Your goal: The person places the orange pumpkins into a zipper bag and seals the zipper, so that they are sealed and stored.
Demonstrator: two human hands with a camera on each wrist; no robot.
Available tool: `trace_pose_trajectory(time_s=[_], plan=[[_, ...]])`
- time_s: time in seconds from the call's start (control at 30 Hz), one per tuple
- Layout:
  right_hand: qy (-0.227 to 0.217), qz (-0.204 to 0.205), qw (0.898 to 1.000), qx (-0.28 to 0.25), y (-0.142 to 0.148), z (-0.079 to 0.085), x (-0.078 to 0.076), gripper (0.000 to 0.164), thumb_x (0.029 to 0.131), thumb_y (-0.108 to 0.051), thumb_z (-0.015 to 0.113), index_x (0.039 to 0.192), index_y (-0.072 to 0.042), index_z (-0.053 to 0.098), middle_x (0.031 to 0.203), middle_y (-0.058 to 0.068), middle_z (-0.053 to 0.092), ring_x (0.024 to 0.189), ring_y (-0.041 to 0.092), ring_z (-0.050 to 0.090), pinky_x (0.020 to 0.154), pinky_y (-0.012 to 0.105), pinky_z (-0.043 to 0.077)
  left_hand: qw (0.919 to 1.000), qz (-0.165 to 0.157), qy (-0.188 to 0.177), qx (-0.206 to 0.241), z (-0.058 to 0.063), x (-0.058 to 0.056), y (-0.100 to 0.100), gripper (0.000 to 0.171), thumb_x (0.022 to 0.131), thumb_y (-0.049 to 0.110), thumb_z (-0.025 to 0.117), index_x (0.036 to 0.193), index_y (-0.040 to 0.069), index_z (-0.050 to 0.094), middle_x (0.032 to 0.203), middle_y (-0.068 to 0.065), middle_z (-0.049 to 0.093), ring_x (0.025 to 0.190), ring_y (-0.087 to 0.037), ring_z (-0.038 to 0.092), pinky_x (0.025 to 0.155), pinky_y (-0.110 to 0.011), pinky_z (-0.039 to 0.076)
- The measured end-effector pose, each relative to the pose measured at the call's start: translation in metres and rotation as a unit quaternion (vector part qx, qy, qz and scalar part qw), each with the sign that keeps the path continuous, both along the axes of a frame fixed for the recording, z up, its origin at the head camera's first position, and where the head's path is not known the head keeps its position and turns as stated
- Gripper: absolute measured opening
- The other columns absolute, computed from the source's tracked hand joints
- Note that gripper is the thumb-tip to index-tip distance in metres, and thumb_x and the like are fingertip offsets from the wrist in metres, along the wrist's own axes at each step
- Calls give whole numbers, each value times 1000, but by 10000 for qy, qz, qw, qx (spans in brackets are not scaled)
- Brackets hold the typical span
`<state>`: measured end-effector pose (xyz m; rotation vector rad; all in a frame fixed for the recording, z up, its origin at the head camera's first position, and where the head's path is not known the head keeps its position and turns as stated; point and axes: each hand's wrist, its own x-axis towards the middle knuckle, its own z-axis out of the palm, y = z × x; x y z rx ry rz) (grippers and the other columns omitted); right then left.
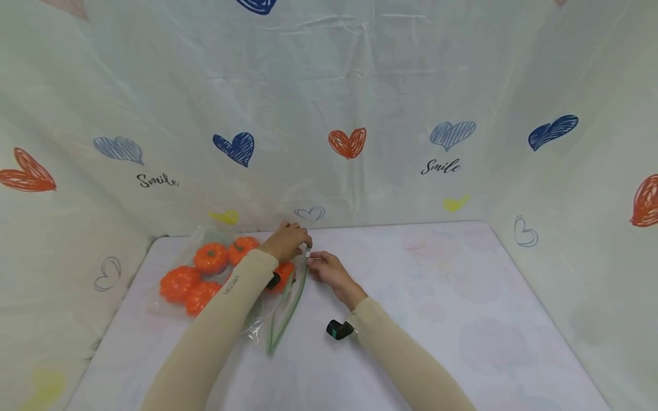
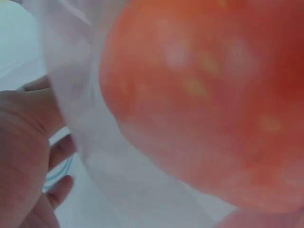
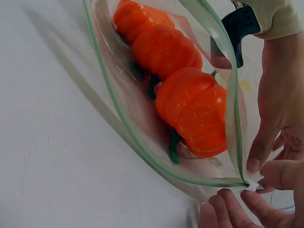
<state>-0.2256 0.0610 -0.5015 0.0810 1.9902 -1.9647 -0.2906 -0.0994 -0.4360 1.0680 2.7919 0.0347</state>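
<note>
A clear zip bag [image 1: 283, 319] with a green closure strip [image 3: 124, 124] lies on the table, its mouth gaping. Inside are several orange toy pumpkins [image 3: 192, 107] with dark green stems. At the far end of the strip sits a small white slider [image 3: 252, 185]. My left hand [image 1: 285, 242] reaches over the bag and grips its far corner beside the slider, thumb on the edge. From the right, my right hand [image 1: 333, 274] pinches at the slider with thumb and index finger, its other fingers below. A pumpkin [image 2: 204, 104] behind the plastic fills most of the left wrist view.
Pale table [image 1: 442, 319] extends to the right of the bag. A white curtain [image 1: 401, 97] printed with hearts and "Smile" rises behind the table and along both sides. Black wrist cameras [image 1: 339, 329] are strapped at both cuffs.
</note>
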Motion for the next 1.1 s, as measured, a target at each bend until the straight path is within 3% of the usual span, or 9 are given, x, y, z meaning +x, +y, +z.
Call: trace_pose_trajectory(time_s=[0.23, 0.53, 0.87, 1.1], plan=[[25, -33, 10000, 38, -3, -1, 0, 37, 106, -10, 59, 138, 8, 59, 127, 20, 69, 101, 16, 65, 91, 33, 56, 9973, -416, 602, 71, -5, -4, -4, 8, 90, 17, 83, 97, 20, 82, 110, 1, 74, 111, -24, 59, 107, -47, 40], [77, -200, 9996, 172, -6, -2, 0, 34, 105, -12, 62, 133, 7, 64, 117, 15, 71, 95, 14, 63, 87, 29, 54, 9928, -701, 957, 170, -5, -5, -7, 5, 88, 19, 84, 88, 23, 82, 109, 4, 72, 110, -21, 58, 108, -44, 41], [168, -857, 9958, 284, -13, -3, -2, 22, 99, -10, 73, 113, 6, 73, 89, 1, 65, 78, 10, 57, 71, 20, 47, 9914, -769, 956, 447, -3, -1, -9, 3, 88, 21, 83, 90, 23, 81, 112, 4, 71, 110, -21, 56, 108, -43, 40], [187, -932, 9953, 199, -15, -2, -2, 19, 99, -11, 73, 106, 6, 74, 86, -2, 64, 78, 10, 55, 70, 21, 47, 9924, -739, 814, 548, -2, 1, -12, 5, 91, 24, 80, 93, 21, 83, 113, 3, 72, 111, -21, 56, 106, -43, 40]])
